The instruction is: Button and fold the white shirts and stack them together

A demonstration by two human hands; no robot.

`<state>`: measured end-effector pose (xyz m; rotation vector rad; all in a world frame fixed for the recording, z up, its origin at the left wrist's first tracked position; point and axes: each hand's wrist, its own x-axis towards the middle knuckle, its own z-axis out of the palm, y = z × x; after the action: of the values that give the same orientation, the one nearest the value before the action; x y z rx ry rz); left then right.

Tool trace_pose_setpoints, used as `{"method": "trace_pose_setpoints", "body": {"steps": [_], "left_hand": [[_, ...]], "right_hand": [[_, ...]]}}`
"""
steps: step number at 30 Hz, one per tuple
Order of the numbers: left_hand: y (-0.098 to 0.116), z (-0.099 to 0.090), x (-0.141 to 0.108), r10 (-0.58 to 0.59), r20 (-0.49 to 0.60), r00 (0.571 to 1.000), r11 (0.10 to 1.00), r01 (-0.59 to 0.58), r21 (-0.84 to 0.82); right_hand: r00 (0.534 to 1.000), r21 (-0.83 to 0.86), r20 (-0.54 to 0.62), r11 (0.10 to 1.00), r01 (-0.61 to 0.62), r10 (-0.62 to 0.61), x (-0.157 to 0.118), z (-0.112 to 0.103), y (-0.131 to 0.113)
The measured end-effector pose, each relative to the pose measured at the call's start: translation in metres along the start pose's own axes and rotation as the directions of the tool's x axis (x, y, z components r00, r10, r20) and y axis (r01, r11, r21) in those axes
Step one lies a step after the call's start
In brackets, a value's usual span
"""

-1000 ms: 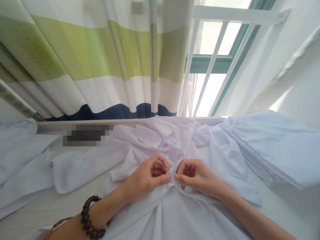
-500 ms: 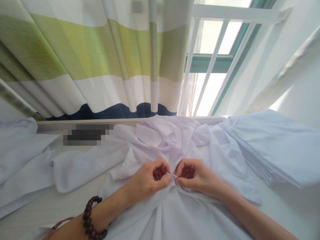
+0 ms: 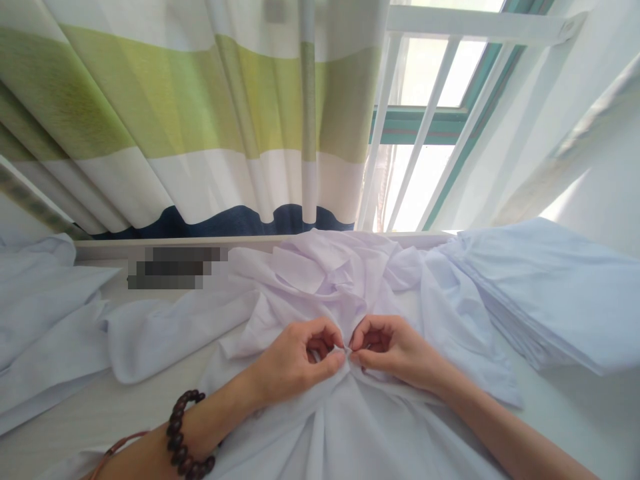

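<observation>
The left hand (image 3: 299, 357) and right hand (image 3: 393, 350) pinch white cloth (image 3: 370, 427) in their fingers; a folded pile (image 3: 555, 287) lies right of them.

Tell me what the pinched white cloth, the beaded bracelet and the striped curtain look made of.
White cloth: thin, matte fabric, probably cotton or a blend, judging by its soft creases.
Beaded bracelet: likely polished dark wood; brown beads with faint highlights.
Striped curtain: matte textile, fibre unclear, hanging in deep folds.
</observation>
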<state>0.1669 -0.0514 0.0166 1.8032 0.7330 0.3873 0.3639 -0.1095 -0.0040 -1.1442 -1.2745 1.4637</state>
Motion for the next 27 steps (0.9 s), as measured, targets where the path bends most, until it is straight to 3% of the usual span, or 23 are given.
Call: {"method": "trace_pose_setpoints", "body": {"steps": [13, 27], "left_hand": [[-0.0004, 0.0000, 0.0000, -0.024, -0.014, 1.000, 1.000, 0.024, -0.006], [0.0025, -0.0009, 0.0016, -0.097, -0.024, 0.995, 0.992, 0.095, -0.077]], "right_hand": [[1.000, -0.062, -0.012, 0.998, -0.007, 0.006, -0.0007, 0.0045, -0.0040], [0.999, -0.005, -0.045, 1.000, 0.025, -0.026, 0.0015, -0.0002, 0.0020]]}}
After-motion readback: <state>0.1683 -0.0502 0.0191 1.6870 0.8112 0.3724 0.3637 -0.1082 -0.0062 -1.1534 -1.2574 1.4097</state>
